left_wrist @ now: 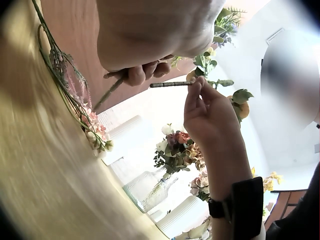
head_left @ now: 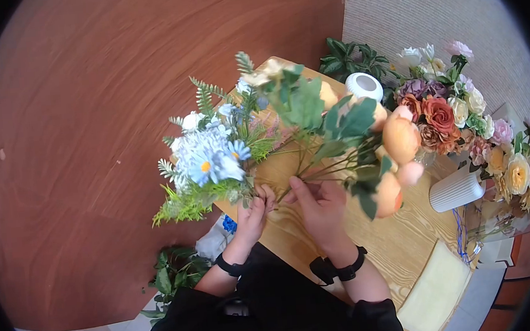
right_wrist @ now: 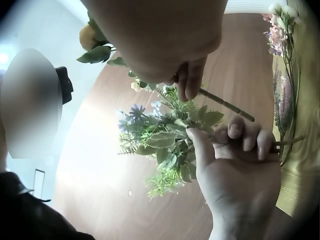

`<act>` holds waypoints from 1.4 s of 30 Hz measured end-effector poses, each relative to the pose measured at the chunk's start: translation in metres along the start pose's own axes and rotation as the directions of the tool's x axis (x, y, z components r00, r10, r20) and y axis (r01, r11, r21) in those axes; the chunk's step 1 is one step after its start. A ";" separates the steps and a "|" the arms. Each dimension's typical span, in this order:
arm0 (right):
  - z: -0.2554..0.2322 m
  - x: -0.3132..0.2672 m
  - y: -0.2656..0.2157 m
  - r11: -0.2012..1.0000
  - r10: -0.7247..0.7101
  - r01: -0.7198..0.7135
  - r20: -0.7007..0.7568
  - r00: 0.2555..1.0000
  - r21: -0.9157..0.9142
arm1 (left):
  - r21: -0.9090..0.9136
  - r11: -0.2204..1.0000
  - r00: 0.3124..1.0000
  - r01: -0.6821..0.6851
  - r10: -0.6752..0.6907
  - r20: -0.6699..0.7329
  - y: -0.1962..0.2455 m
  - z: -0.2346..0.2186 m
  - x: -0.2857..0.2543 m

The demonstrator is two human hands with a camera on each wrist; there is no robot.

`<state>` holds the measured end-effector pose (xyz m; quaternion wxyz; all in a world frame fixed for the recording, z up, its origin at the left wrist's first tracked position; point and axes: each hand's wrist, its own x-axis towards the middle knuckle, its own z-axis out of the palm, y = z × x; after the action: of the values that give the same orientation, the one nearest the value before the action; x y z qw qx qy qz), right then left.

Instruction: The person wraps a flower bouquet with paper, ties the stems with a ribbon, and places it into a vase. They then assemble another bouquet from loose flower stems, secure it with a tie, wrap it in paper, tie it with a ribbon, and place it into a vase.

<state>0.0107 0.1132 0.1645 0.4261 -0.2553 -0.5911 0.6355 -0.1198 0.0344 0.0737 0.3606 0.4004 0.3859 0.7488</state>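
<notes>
In the head view my left hand [head_left: 253,217] grips the stems of a bunch of blue and white flowers [head_left: 209,154] with ferns and bright green sprigs. Beside it, my right hand [head_left: 321,211] pinches the stem of a branch with peach-coloured blooms [head_left: 401,139] and broad green leaves. The left wrist view shows my right hand [left_wrist: 212,117] with the cut stem end [left_wrist: 170,84] sticking out past its fingertips. In the right wrist view my left hand [right_wrist: 240,175] curls its fingers round the bunch below the leaves [right_wrist: 167,142].
On the wooden table [head_left: 282,226] lie pink flower sprays [left_wrist: 80,102] and a folded cream cloth [head_left: 434,295]. A white ribbed vase [head_left: 457,189], a round white vase [head_left: 364,87] and mixed flowers [head_left: 438,114] stand toward the right. Leafy greenery [head_left: 177,273] is at lower left.
</notes>
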 end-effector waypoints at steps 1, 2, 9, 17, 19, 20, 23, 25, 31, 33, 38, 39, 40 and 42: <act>0.002 -0.001 0.003 1.000 -0.001 0.001 -0.003 1.000 -0.003 | -0.003 1.000 1.000 0.000 0.000 0.003 -0.003 -0.001 -0.001; 0.005 -0.001 0.010 0.998 0.021 -0.020 0.021 1.000 -0.052 | 0.054 0.999 1.000 0.000 0.001 -0.016 -0.007 -0.002 -0.004; -0.001 -0.025 0.148 0.897 -0.299 0.345 0.194 0.934 -0.277 | 0.368 0.928 0.991 0.059 -0.011 -0.133 -0.020 -0.009 -0.013; 0.007 -0.014 0.029 0.697 -0.524 0.531 0.162 0.836 -0.482 | 0.195 0.979 0.972 0.056 -0.008 -0.237 0.004 0.013 -0.009; 0.006 -0.012 0.011 0.684 -0.576 0.549 0.107 0.811 -0.480 | 0.234 0.972 0.973 0.022 0.033 -0.227 -0.007 0.002 -0.011; 0.005 -0.012 0.006 0.703 -0.536 0.489 0.067 0.841 -0.516 | 0.274 0.962 0.974 -0.017 0.078 -0.212 -0.015 -0.005 -0.012; 0.001 -0.012 0.022 0.817 -0.374 0.316 -0.027 0.927 -0.483 | 0.621 0.779 0.964 -0.089 0.225 -0.144 -0.028 -0.018 -0.014; -0.003 -0.010 0.036 0.576 -0.600 0.476 0.053 0.798 -0.665 | 0.534 0.841 0.961 -0.082 0.209 -0.181 -0.026 -0.007 -0.011; 0.013 -0.012 0.029 0.956 -0.281 0.248 -0.237 0.930 -0.159 | 0.215 0.967 0.979 -0.137 0.166 -0.122 -0.004 0.005 -0.001; 0.002 -0.013 0.036 0.895 -0.342 0.278 -0.136 0.930 -0.350 | 0.237 0.961 0.977 -0.145 0.176 -0.117 -0.001 0.006 0.002; -0.004 -0.013 0.070 0.509 -0.502 0.425 0.144 0.853 -0.748 | 0.250 0.963 0.974 -0.103 0.149 -0.171 -0.025 -0.005 -0.005; -0.003 -0.009 0.104 0.851 -0.128 0.291 0.366 0.922 -0.437 | 0.242 0.965 0.976 -0.099 0.141 -0.164 -0.025 -0.005 -0.004; -0.007 -0.008 0.131 0.988 0.142 -0.063 0.657 0.740 -0.142 | 0.234 0.967 0.978 -0.097 0.136 -0.156 -0.027 -0.005 -0.002; -0.018 -0.010 0.153 0.990 0.127 -0.058 0.640 0.757 -0.129 | 0.216 0.972 0.981 -0.098 0.131 -0.143 -0.030 -0.004 0.003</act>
<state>-0.0062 0.1238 0.0109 0.1507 -0.0707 -0.7197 0.6741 -0.1178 0.0491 0.0473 0.2416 0.3977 0.4653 0.7530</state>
